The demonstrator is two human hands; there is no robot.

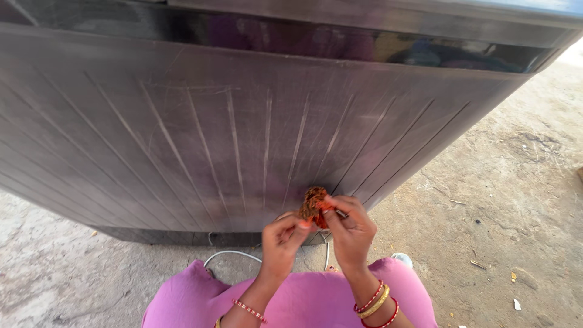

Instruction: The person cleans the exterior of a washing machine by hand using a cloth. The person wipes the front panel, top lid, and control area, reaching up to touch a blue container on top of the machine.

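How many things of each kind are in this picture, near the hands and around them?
Hands: 2, left hand and right hand
Brown scrubber: 1, held in both hands
Grey appliance: 1
White cable: 1
Total: 5

At the bottom centre of the frame the person is wearing a bright pink garment (pixel 303 300), smooth and loose, which is spreading out to both sides and covering the knees. The left hand (pixel 280 243) is showing a thin red beaded bracelet (pixel 249 310) at the wrist, and a sliver of gold band is peeking out at the very bottom edge. The right hand (pixel 351 231) is carrying a stack of bangles (pixel 376 302) at the wrist, lower right of centre: red ones on the outside and a gold one sitting between them. Both forearms are bare. The fingernails are wearing an orange-red polish.
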